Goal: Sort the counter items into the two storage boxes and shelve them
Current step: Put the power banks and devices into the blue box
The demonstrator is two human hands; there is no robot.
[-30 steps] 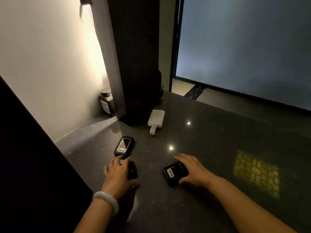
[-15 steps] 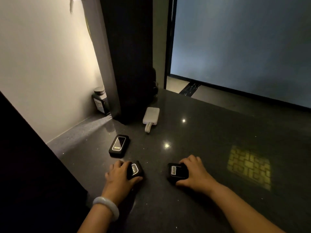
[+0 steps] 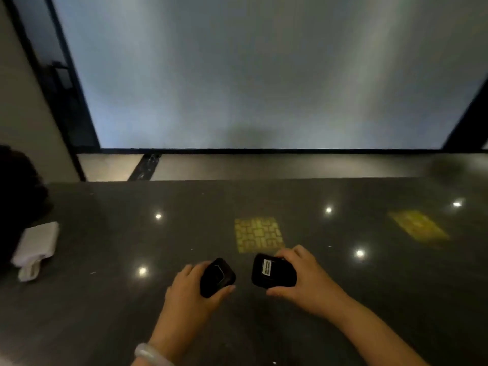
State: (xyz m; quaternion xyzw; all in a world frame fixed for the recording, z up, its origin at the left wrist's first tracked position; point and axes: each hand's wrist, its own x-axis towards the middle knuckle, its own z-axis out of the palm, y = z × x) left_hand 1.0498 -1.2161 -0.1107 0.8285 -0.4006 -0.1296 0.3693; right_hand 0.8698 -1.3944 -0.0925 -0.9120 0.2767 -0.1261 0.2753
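My left hand [image 3: 188,289] grips a small black device [image 3: 217,277] with a faint screen outline, held just above the dark counter [image 3: 105,313]. My right hand [image 3: 303,281] grips a second black device [image 3: 272,270] that shows a white label on its face. Both sit near the middle of the view, a short gap between them. A white power bank [image 3: 37,244] with a short cable lies on the counter at the far left. No storage box is in view.
A dark rounded object [image 3: 18,196] stands at the left edge behind the power bank. A large frosted glass panel [image 3: 264,75] rises beyond the counter's far edge. Yellow patterned light patches [image 3: 257,233] and bright spot reflections lie on the counter.
The view has swung right and blurred; the dark pillar, wall and third black device have left the frame. Both hands have lifted their black devices off the counter.
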